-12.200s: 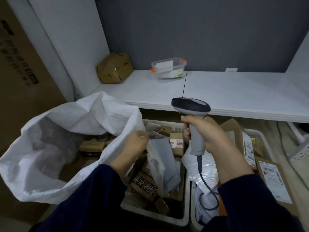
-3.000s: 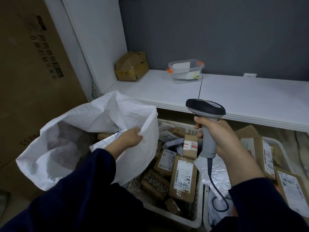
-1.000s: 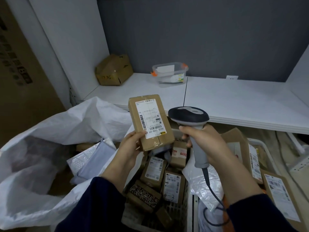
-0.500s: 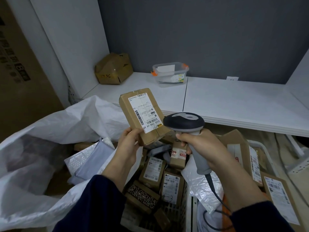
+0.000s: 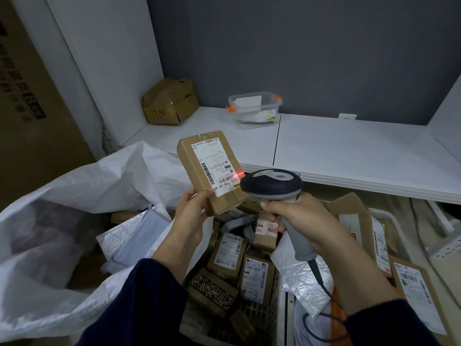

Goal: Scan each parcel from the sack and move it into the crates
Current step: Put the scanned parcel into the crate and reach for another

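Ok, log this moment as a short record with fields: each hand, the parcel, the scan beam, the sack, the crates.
left hand: grips the brown cardboard parcel with a white shipping label by its lower edge, label facing the camera
right hand: holds the grey handheld barcode scanner by its handle
scan beam: red line on the label's right edge
white woven sack: open, at left, mailers inside
white plastic crates: below the hands, already holding labelled boxes
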